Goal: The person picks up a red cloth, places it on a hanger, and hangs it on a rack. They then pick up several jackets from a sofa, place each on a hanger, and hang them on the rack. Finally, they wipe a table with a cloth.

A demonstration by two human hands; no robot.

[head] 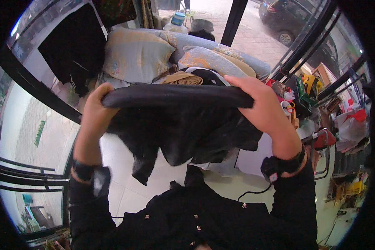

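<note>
A black garment (181, 125) hangs between my two hands in front of my body, its upper edge folded over or rolled into a thick, nearly level band. My left hand (98, 109) grips the left end of that band. Around its right end my right hand (262, 103) is closed, thumb along the top. The lower part of the cloth falls loosely in uneven folds, and a zipper-like toothed edge shows at its lower right. Behind it, a brown cloth (184, 78) lies in a heap with black and white fabric.
Beyond the garment stand a grey patterned padded cover (137, 56) and a long patterned roll (250, 59). A black cloth (75, 47) hangs at upper left. Shelves at right hold a green basket (301, 97) and tools. A black cord (256, 191) runs below right. Glass panes with dark frames surround the place.
</note>
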